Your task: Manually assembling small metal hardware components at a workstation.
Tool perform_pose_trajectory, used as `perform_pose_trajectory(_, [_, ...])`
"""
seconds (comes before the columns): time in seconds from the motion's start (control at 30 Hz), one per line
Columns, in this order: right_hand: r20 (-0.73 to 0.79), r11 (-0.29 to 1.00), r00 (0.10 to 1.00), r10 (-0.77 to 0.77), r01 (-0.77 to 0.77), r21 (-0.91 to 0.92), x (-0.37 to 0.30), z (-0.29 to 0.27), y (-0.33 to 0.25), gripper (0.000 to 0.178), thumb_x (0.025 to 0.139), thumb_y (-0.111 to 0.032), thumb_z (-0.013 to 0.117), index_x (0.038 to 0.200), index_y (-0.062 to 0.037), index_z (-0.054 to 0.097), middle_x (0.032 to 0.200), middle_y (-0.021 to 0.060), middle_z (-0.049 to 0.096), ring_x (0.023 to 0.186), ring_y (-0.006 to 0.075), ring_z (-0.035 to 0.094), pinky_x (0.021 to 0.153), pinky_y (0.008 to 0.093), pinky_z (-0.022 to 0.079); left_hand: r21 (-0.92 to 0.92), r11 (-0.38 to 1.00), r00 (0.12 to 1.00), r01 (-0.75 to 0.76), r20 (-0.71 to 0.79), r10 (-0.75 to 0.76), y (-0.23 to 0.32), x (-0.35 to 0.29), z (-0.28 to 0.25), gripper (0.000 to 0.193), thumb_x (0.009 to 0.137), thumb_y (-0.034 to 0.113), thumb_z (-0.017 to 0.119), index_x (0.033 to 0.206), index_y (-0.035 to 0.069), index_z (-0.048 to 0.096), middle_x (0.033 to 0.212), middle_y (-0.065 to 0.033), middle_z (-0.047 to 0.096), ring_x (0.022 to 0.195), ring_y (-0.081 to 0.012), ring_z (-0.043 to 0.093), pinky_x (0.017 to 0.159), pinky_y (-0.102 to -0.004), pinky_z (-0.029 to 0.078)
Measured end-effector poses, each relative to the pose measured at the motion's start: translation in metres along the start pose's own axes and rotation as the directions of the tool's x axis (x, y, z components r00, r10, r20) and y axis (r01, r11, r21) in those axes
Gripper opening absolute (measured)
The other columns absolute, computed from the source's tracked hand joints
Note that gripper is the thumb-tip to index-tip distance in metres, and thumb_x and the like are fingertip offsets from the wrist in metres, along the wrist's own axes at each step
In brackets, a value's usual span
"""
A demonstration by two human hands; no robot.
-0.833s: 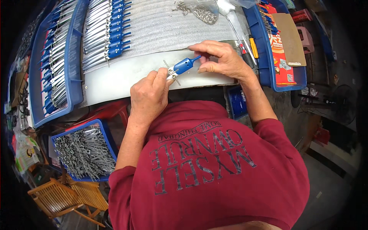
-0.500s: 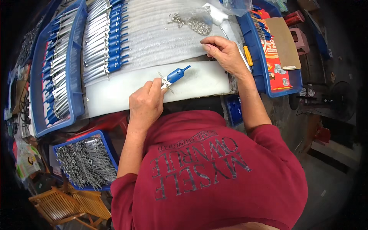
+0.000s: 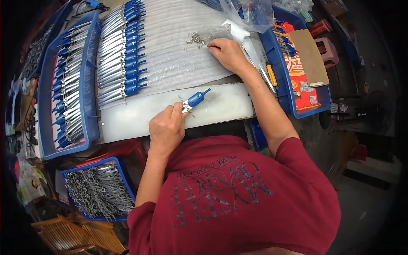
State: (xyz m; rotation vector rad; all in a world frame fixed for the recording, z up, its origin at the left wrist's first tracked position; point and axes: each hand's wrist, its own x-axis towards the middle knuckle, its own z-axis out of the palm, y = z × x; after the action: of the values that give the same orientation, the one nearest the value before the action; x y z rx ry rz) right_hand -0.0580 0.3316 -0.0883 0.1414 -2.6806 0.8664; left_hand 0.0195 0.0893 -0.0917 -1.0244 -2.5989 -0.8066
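Observation:
My left hand (image 3: 165,129) grips a metal part with a blue plastic end (image 3: 196,99), held over the white board (image 3: 231,108) near the table's front edge. Its blue tip points up and to the right, and thin metal pins stick out at its sides. Beyond the board, my right hand (image 3: 228,55) is over the foam sheet (image 3: 170,72), fingers curled with thumb and fingertips together. Whatever they may hold is too small to see. Close to its fingertips lies a pile of small metal screws or pins (image 3: 196,39), beside a clear plastic bag (image 3: 219,32).
Rows of blue-ended metal parts (image 3: 132,68) lie at the foam's left. Blue trays (image 3: 90,106) flank the work area. A yellow-handled screwdriver (image 3: 271,75) lies by the right tray (image 3: 293,111). A blue bin (image 3: 127,187) of metal pieces stands lower left.
My right hand has moved left and away from me to the small metal pieces. The left hand still holds the blue-ended part. The whole view has shifted slightly.

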Motion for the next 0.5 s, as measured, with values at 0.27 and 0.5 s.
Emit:
perform_pose_trajectory(0.27, [0.129,0.954,0.991,0.043,-0.002,-0.301,0.022,0.013,-0.002,0.017,0.071,-0.015,0.054,0.075,-0.0004,0.06,0.071,0.018,0.057,0.069,0.0329,0.056,0.064,0.0387,0.043,-0.014,1.0,1.0,0.018,0.01,-0.017,-0.001,-0.001,0.0,0.021,0.069,0.014,0.059,0.085,0.005,0.048,0.059,-0.007,0.044,0.048,-0.0227,0.048,0.041,-0.0328,0.038])
perform_pose_trajectory(0.5, [0.174,0.909,0.983,0.064,0.014,-0.417,0.032,0.024,0.001,0.015,0.069,-0.012,0.05,0.068,0.0013,0.058,0.068,0.0211,0.055,0.067,0.0359,0.055,0.063,0.0415,0.043,-0.026,0.999,0.999,0.029,0.028,-0.028,-0.002,-0.001,0.001,0.019,0.07,0.014,0.058,0.083,0.006,0.047,0.059,-0.0071,0.043,0.047,-0.0234,0.048,0.041,-0.0335,0.038])
